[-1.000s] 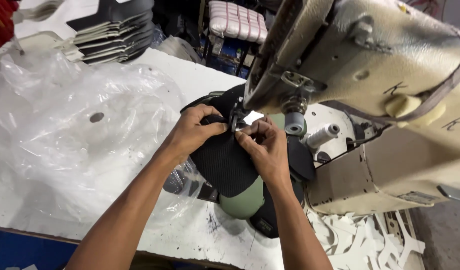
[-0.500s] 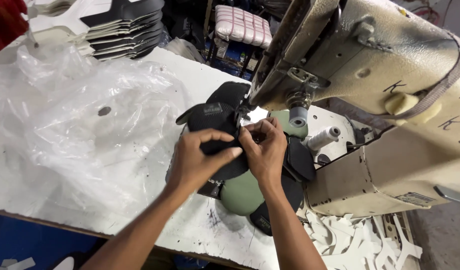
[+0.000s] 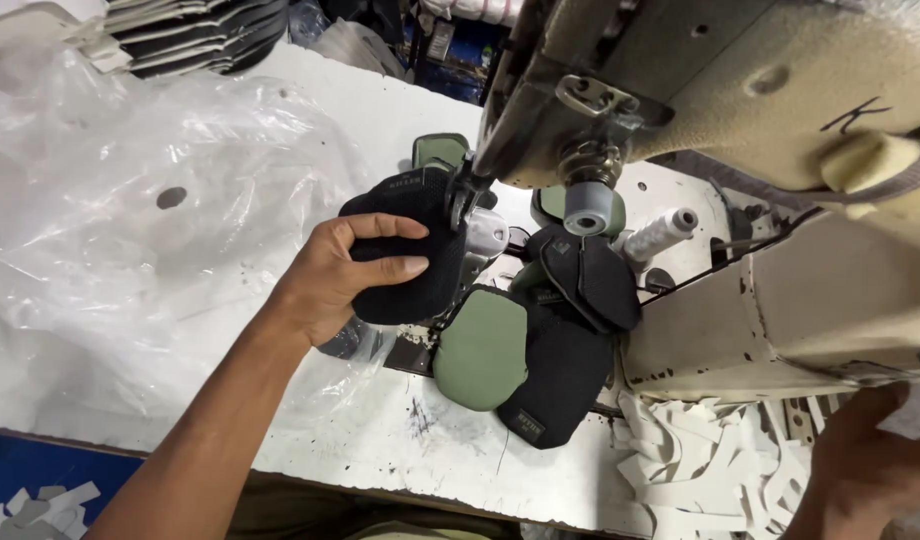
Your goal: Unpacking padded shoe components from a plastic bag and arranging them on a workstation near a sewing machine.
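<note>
Far left: crumpled clear plastic sheet (image 3: 110, 230) over the white table (image 3: 380, 440), stack of dark cut pieces (image 3: 190, 30) at the top edge.

Your left hand (image 3: 345, 275) is clamped on the black mesh shoe piece (image 3: 410, 255), thumb across the top, fingers (image 3: 405, 268) wrapped over its face, holding it up against the needle area of the sewing machine (image 3: 740, 110). Half a second ago both hands pinched this piece together; now only the left has it, so the positioning step looks finished and the left hand alone keeps the piece at the needle.

Middle: green-and-black sewn pieces (image 3: 525, 365) lie piled on the table below the machine head, touching each other, just right of the piece you hold. A white thread spool (image 3: 660, 232) sticks out beside the grey roller (image 3: 590, 208).

Right: your right hand (image 3: 865, 465) has left the work and dropped to the lower right corner, near the white offcut scraps (image 3: 710, 480), under the machine body. It is cut by the frame edge; something pale sits at its upper edge, but can't tell if it's gripping it or is just loose. It's well apart from the mesh piece.
</note>
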